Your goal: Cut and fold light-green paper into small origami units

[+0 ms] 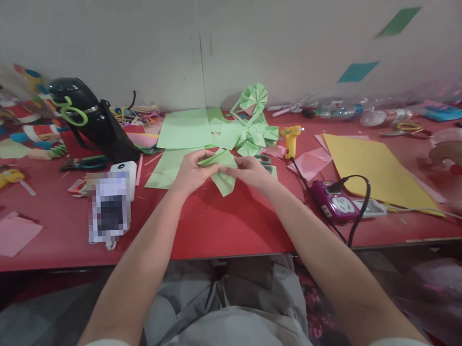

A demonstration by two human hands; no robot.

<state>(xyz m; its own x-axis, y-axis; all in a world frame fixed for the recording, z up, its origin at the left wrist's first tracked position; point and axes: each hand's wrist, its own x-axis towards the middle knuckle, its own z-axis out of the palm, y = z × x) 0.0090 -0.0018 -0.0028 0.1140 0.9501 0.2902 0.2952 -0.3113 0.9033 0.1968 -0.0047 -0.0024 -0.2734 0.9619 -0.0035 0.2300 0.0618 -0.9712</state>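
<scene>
Both of my hands hold a folded piece of light green paper (222, 169) just above the red table (225, 224). My left hand (192, 172) pinches its left side with fingers closed. My right hand (250, 171) grips its right side, fingers closed too. Behind the paper lie flat green sheets (183, 129) and a heap of folded green paper shapes (252, 126).
A yellow glue gun (290, 138) and a large yellow sheet (372, 161) lie to the right, with a purple power strip (335, 203) and black cable. A black helmet-like object (86, 118), a white device (124, 175) and pink paper (9, 234) sit left. Another person's hand (452, 153) shows at far right.
</scene>
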